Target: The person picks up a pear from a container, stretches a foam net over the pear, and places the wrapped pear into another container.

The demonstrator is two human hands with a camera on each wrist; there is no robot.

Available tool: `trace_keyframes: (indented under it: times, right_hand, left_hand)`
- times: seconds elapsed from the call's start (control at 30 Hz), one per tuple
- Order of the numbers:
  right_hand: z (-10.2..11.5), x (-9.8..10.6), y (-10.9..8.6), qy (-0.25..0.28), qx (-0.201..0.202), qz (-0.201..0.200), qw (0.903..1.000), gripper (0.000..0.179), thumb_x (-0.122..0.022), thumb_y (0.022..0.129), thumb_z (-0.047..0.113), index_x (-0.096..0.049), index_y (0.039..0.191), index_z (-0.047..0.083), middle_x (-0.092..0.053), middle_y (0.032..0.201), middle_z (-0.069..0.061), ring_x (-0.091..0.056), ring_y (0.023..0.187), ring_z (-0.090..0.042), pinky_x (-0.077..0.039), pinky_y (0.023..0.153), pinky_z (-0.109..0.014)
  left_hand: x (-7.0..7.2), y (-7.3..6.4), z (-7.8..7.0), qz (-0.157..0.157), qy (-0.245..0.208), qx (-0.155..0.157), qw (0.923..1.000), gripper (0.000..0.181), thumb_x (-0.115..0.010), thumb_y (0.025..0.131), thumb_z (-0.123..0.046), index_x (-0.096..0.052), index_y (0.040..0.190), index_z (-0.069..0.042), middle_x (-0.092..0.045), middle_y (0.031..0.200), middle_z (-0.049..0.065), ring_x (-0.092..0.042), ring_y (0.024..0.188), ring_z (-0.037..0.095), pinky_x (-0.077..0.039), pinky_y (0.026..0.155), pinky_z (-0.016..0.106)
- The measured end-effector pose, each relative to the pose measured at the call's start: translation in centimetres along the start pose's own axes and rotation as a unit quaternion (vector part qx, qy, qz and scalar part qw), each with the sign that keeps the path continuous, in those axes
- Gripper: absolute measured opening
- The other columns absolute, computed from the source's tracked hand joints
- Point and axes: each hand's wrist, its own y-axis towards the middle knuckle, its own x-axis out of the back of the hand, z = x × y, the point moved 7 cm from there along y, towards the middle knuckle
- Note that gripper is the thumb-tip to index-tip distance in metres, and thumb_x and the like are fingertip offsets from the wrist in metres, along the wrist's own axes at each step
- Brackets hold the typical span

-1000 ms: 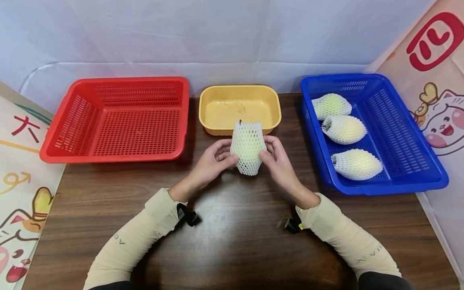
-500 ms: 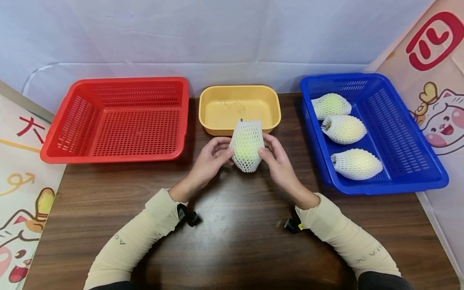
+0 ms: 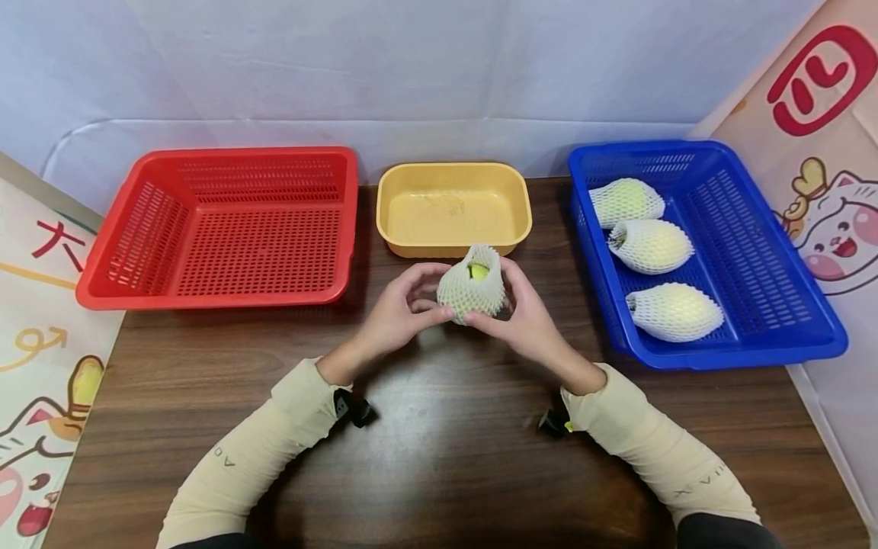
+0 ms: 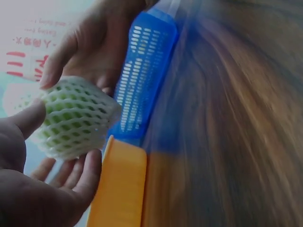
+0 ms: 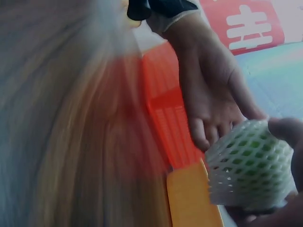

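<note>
A yellow-green fruit in a white foam net sleeve (image 3: 461, 293) is held up over the table between both hands, in front of the yellow tub. Its open sleeve end tilts toward the head camera and shows green skin and a dark spot inside. My left hand (image 3: 401, 305) grips it from the left, thumb on the near side and fingers behind. From the right, my right hand (image 3: 527, 313) holds it the same way. The left wrist view shows the netted fruit (image 4: 73, 118) between thumb and fingertips; the right wrist view shows the netted fruit (image 5: 253, 165) too, with the right fingers partly cut off.
A red perforated basket (image 3: 267, 252) stands at the left. The yellow tub (image 3: 453, 250) sits at the back middle. On the right, a blue basket (image 3: 789, 305) holds 3 netted fruits (image 3: 675, 311) along its left side. Brown wooden table (image 3: 439, 457) lies underneath.
The fruit was upright with its stem pointing away; both hands have tipped it so that the sleeve's open end faces the head camera. The thumbs now sit lower on it.
</note>
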Motion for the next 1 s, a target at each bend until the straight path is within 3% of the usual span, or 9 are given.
trace_keyframes:
  times: [0.17, 0.3, 0.57, 0.77, 0.8, 0.87, 1.0]
  right_hand:
    - [0.8, 0.0, -0.2, -0.061, 0.093, 0.016, 0.9937, 0.087, -0.086, 0.074, -0.006, -0.042, 0.149, 0.003, -0.046, 0.152, -0.012, -0.042, 0.139, -0.023, -0.034, 0.113, -0.030]
    - [1.1, 0.0, -0.3, -0.070, 0.121, 0.026, 0.9899, 0.090, -0.086, 0.075, -0.007, -0.041, 0.151, 0.005, -0.043, 0.156, -0.010, -0.040, 0.142, -0.024, -0.033, 0.115, -0.030]
    - [1.4, -0.2, -0.5, -0.097, 0.113, 0.034, 0.9882, 0.098, -0.090, 0.072, -0.001, -0.036, 0.153, 0.003, -0.046, 0.149, -0.014, -0.046, 0.132, -0.025, -0.036, 0.111, -0.027]
    - [1.9, 0.3, -1.1, -0.121, 0.099, 0.014, 0.9876, 0.093, -0.090, 0.072, 0.005, -0.040, 0.150, 0.001, -0.050, 0.144, -0.015, -0.048, 0.128, -0.025, -0.038, 0.109, -0.028]
    - [2.0, 0.4, -1.2, -0.123, 0.092, 0.011, 0.9881, 0.093, -0.090, 0.072, 0.006, -0.040, 0.150, 0.001, -0.051, 0.143, -0.014, -0.049, 0.128, -0.024, -0.038, 0.109, -0.029]
    - [2.4, 0.8, -1.5, -0.128, 0.078, 0.007, 0.9887, 0.092, -0.089, 0.072, 0.008, -0.040, 0.149, 0.001, -0.052, 0.142, -0.014, -0.050, 0.126, -0.024, -0.038, 0.108, -0.029]
    - [3.6, 1.9, -2.1, -0.141, 0.055, 0.009, 0.9884, 0.091, -0.089, 0.073, 0.008, -0.040, 0.150, 0.003, -0.055, 0.140, -0.012, -0.051, 0.124, -0.023, -0.039, 0.106, -0.024]
  left_hand:
    - [0.0, -0.3, -1.0, 0.008, 0.043, -0.064, 0.9970, 0.066, -0.081, 0.078, 0.013, -0.052, 0.137, 0.006, -0.057, 0.138, 0.019, -0.056, 0.125, 0.026, -0.057, 0.092, 0.038]
    - [0.0, -0.5, -1.2, 0.002, 0.051, -0.081, 0.9954, 0.066, -0.082, 0.077, 0.012, -0.053, 0.136, 0.006, -0.058, 0.136, 0.017, -0.056, 0.124, 0.022, -0.057, 0.092, 0.037]
    - [-0.2, -0.6, -1.3, -0.001, 0.047, -0.073, 0.9962, 0.063, -0.081, 0.079, 0.013, -0.051, 0.134, 0.007, -0.059, 0.132, 0.019, -0.060, 0.116, 0.025, -0.058, 0.087, 0.035]
    - [-0.7, -0.6, -1.5, 0.016, 0.045, -0.071, 0.9963, 0.060, -0.080, 0.080, 0.012, -0.051, 0.133, 0.008, -0.059, 0.130, 0.020, -0.061, 0.114, 0.026, -0.058, 0.085, 0.041]
    - [-0.8, -0.6, -1.6, 0.022, 0.041, -0.072, 0.9963, 0.058, -0.079, 0.082, 0.012, -0.051, 0.133, 0.008, -0.059, 0.130, 0.021, -0.062, 0.112, 0.028, -0.058, 0.084, 0.043]
    - [-1.0, -0.6, -1.7, 0.030, 0.034, -0.075, 0.9962, 0.051, -0.076, 0.091, -0.006, -0.051, 0.133, 0.009, -0.059, 0.131, 0.022, -0.062, 0.112, 0.031, -0.058, 0.086, 0.041]
    - [-1.3, -0.2, -1.6, 0.028, 0.020, -0.064, 0.9974, 0.036, -0.059, 0.104, -0.013, -0.052, 0.131, 0.011, -0.060, 0.128, 0.026, -0.064, 0.109, 0.036, -0.058, 0.088, 0.043]
